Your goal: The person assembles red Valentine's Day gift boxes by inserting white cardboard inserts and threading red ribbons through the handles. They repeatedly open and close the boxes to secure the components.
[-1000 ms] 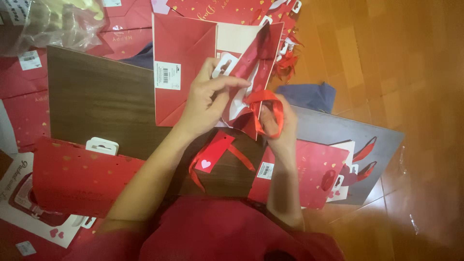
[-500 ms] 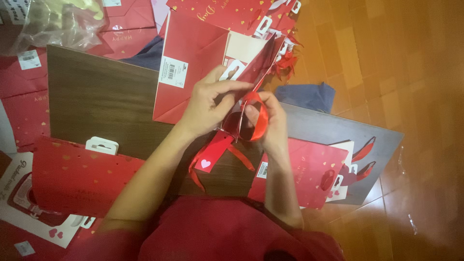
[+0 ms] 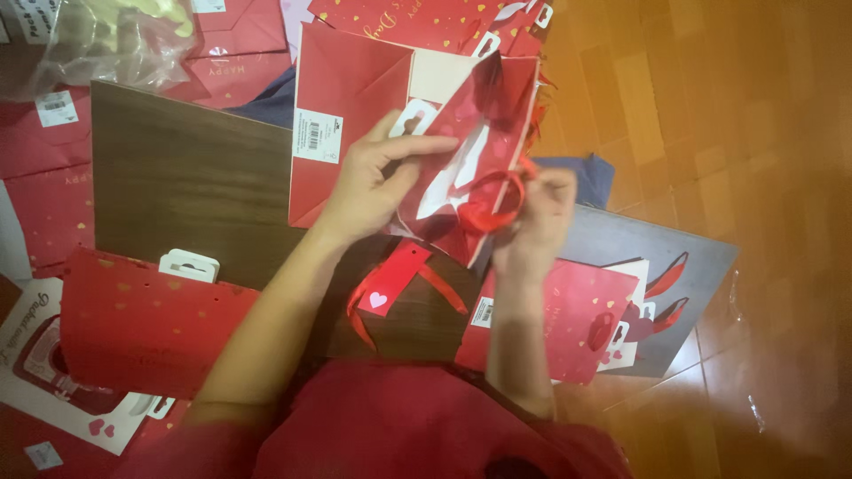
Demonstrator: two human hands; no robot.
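Left hand (image 3: 373,191) and right hand (image 3: 537,222) raised (fingers pinching).

A gift bag (image 3: 355,106) lies at upper centre on a wooden board (image 3: 186,177). A gift tag (image 3: 390,279) sits below it at centre, flat gift bags at lower left (image 3: 142,324) and right of centre (image 3: 568,319). A plastic bag (image 3: 106,40) fills the upper left corner.
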